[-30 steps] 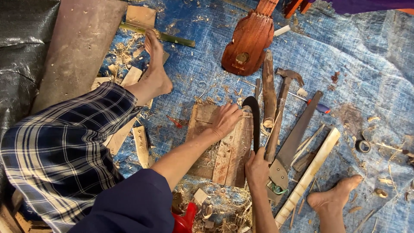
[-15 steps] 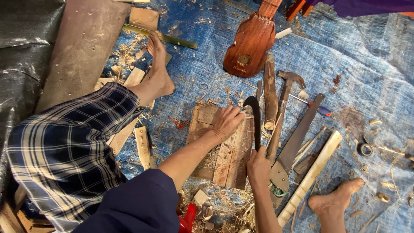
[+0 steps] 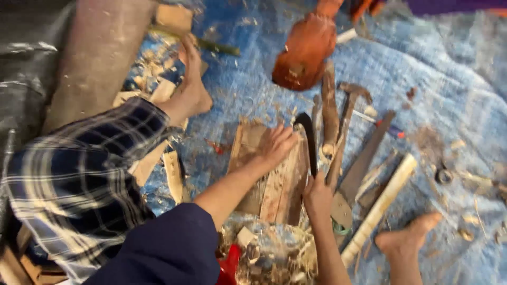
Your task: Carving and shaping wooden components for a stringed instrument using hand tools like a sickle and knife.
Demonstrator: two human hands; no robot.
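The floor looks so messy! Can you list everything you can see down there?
tarp: one, blue, covering the floor
wooden block: one, brown, rough, centre, under the left hand
curved blade: one, black, right of the block, gripped by the right hand
small guitar-like body: one, reddish-brown, top centre
hammer: one, wooden handle, right of the blade
saw blade: one, grey, lying slanted
pale stick: one, cream, lower right
plank: one, grey-brown, top left
shavings: many, pale, bottom centre
feet: two, bare, upper left and lower right
left hand: flat on the block
right hand: around the blade's lower end
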